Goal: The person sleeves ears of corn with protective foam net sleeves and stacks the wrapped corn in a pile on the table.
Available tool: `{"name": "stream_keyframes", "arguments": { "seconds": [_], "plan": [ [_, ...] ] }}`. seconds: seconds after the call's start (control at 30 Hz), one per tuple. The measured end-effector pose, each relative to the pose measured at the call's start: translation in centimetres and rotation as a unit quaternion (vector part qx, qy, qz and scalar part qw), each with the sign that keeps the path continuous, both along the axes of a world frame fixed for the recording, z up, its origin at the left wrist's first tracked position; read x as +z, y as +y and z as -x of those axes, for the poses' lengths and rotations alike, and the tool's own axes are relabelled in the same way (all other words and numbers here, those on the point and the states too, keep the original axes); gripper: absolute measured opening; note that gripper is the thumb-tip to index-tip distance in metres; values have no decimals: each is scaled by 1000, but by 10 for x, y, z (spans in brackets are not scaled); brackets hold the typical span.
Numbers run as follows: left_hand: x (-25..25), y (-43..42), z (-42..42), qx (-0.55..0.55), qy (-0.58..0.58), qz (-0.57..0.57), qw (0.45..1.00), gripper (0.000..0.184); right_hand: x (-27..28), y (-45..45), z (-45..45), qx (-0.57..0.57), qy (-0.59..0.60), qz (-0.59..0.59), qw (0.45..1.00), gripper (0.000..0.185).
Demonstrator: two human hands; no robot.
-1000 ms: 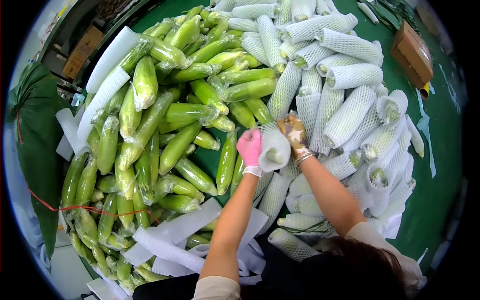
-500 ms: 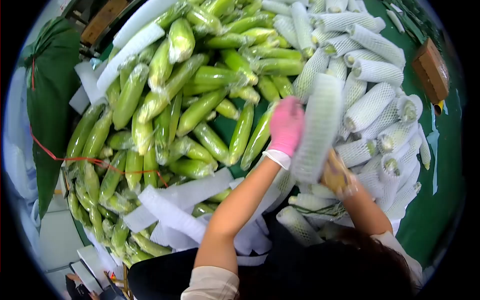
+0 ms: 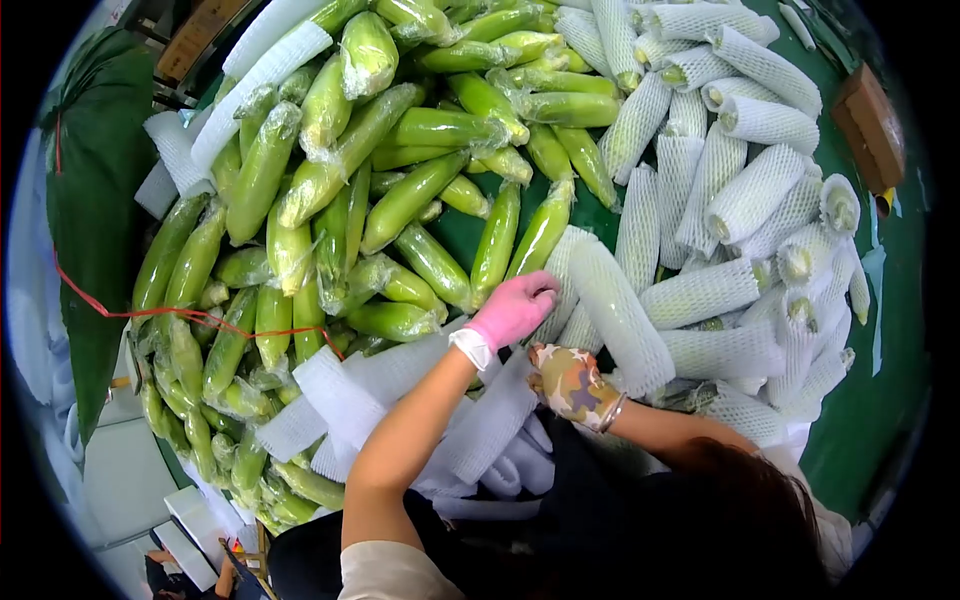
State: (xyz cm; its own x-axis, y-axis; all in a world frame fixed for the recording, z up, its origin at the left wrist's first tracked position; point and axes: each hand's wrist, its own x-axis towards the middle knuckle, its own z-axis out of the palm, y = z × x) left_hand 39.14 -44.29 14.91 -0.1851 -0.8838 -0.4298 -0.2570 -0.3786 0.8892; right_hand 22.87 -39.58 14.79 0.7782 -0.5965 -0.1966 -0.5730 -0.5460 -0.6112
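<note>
My left hand (image 3: 512,312), in a pink glove with a white cuff, is beside the lower ends of the plastic-wrapped green corn ears (image 3: 545,228). Its fingers are slightly bent and apart, with nothing visible in them. My right hand (image 3: 578,386), in a camouflage-patterned glove, has its fingers closed at the upper end of an empty white foam net sleeve (image 3: 492,428). The grip itself is partly hidden. Just above the right hand, a corn ear in a foam net sleeve (image 3: 622,318) lies tilted on other sleeved ears.
Wrapped corn ears (image 3: 330,190) are heaped on the left and at the back of the green table (image 3: 850,420). Sleeved ears (image 3: 760,200) pile up on the right. A brown cardboard box (image 3: 868,128) stands at the right edge. Red string (image 3: 200,318) crosses the left heap.
The sleeved corn ear that was between my hands now lies on the right pile, let go. Both hands have moved left, the left one also down, the right one to the loose foam sleeves.
</note>
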Motion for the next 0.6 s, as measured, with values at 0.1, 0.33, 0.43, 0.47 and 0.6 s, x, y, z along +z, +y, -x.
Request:
{"name": "stream_keyframes", "arguments": {
  "seconds": [0.1,0.33,0.43,0.47,0.6],
  "plan": [
    [27,-7,-20,51,81,-47,994,25,23,-24,7,-120,-171,-225,952,21],
    [48,-62,-35,86,96,192,973,30,68,-192,-22,-177,-223,-49,957,21],
    [26,-100,-18,235,269,63,932,27,-32,-221,-23,-103,-258,320,906,23],
    [26,-109,-8,243,257,64,933,39,54,-204,-37,30,-62,251,966,23],
    [-2,-136,17,299,198,-9,933,29,-92,-227,-10,-127,-389,-69,910,17]
  ]
}}
